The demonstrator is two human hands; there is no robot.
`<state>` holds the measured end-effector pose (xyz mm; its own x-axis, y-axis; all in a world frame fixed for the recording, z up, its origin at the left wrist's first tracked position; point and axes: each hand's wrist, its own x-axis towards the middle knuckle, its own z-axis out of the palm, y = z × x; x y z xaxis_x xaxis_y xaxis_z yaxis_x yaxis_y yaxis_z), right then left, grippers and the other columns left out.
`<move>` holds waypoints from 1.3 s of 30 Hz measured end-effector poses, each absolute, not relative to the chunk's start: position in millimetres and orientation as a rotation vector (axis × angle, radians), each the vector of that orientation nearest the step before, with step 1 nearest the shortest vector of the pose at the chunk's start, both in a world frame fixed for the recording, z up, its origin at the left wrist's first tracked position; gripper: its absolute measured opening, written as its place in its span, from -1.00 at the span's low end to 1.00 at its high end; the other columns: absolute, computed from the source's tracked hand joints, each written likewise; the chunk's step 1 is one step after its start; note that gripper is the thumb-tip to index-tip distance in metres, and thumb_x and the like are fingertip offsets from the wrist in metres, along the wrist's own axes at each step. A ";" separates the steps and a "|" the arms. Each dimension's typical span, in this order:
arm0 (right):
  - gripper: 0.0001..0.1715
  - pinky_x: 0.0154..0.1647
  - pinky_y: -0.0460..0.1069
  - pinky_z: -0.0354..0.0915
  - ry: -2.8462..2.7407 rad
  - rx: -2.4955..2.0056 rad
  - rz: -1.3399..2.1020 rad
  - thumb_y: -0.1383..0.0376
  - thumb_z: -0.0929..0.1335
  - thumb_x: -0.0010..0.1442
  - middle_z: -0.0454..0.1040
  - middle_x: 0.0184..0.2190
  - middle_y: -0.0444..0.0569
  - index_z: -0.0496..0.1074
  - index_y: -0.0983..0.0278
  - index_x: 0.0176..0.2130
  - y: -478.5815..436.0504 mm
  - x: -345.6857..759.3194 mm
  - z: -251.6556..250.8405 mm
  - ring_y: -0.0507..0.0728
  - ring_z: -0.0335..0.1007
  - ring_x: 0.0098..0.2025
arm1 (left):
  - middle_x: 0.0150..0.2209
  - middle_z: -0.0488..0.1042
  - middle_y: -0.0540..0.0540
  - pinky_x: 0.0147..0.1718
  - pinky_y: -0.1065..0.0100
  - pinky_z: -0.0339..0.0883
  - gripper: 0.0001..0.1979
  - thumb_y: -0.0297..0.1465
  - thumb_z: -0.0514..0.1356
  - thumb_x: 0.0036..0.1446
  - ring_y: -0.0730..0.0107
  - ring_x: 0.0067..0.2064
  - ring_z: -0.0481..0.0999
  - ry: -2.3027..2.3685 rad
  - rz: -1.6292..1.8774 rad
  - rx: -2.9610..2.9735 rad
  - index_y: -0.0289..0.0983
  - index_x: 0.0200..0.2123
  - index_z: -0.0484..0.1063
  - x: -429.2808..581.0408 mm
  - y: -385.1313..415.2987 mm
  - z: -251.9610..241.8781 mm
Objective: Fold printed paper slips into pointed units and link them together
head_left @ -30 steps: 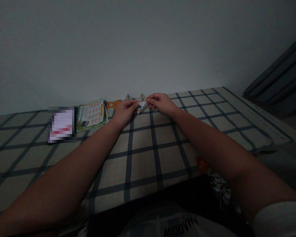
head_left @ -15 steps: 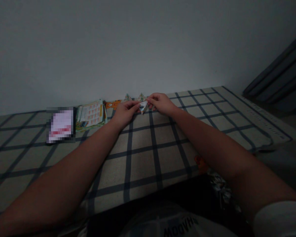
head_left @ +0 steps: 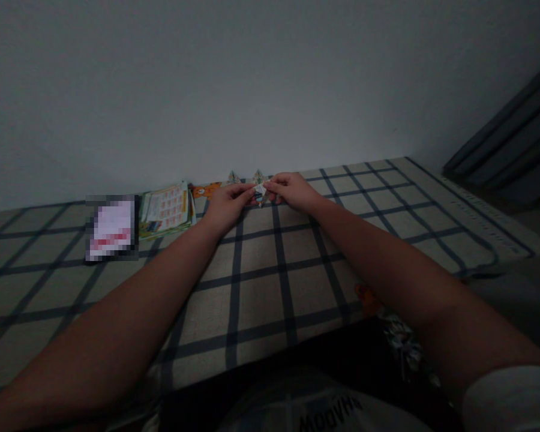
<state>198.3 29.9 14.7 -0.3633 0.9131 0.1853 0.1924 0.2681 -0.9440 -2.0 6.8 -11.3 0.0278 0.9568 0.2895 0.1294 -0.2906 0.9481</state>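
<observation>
At the bottom edge, a pale shirt [head_left: 330, 411] with dark lettering is showing, and a light sleeve [head_left: 513, 393] is wrapping the person's right arm. Just beyond, beside the right forearm [head_left: 387, 264], a cluster of small pale scraps [head_left: 402, 348] is lying in shadow, too dim to make out piece by piece. A checked cloth [head_left: 261, 270] is spreading ahead, and the left forearm [head_left: 130, 306] is reaching over it. Toward the left, a dark-edged device [head_left: 112, 228] with a pixelated surface is lying on the cloth, and a stack of printed papers [head_left: 166, 207] is sitting just beside it. Farther in, the left hand [head_left: 227, 207] is pinching one side of a small folded paper [head_left: 260, 193] in a narrow grip, while the right hand [head_left: 292, 191] is pinching the other side just as narrowly; the paper is pointing downward between them, and I cannot tell whether it is touching the cloth. Behind it, two pointed paper shapes [head_left: 258, 176] are standing near the wall [head_left: 270, 78], and a dark curtain [head_left: 508, 132] is hanging at the right
</observation>
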 end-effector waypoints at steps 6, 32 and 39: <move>-0.66 -0.45 -0.13 0.29 -1.784 -1.038 1.089 0.34 0.42 0.39 0.49 -0.50 -0.11 0.40 0.29 -0.44 32.0 196.8 14.0 -0.02 0.34 -0.49 | -0.28 0.71 -0.16 -0.05 0.19 0.55 -0.55 -0.08 0.55 -0.10 0.24 -0.25 0.65 1.095 1.325 1.462 -0.29 -0.23 0.73 -2.6 7.0 -14.7; -0.66 -0.43 -0.15 0.34 -1.824 -0.990 1.110 0.39 0.43 0.38 0.48 -0.55 -0.12 0.40 0.29 -0.45 29.2 191.9 13.3 -0.02 0.40 -0.49 | -0.32 0.70 -0.17 -0.12 0.17 0.59 -0.50 0.01 0.58 -0.18 0.21 -0.27 0.65 1.089 1.339 1.493 -0.27 -0.33 0.71 -0.5 4.4 -8.3; -0.79 -0.44 -0.15 0.34 -1.835 -0.953 1.208 0.26 0.48 0.34 0.55 -0.47 -0.10 0.55 0.31 -0.33 31.5 196.9 10.0 -0.01 0.44 -0.45 | -0.36 0.67 -0.14 -0.16 0.24 0.55 -0.52 -0.01 0.56 -0.11 0.27 -0.30 0.62 1.148 1.391 1.459 -0.30 -0.32 0.69 -0.1 5.0 -6.3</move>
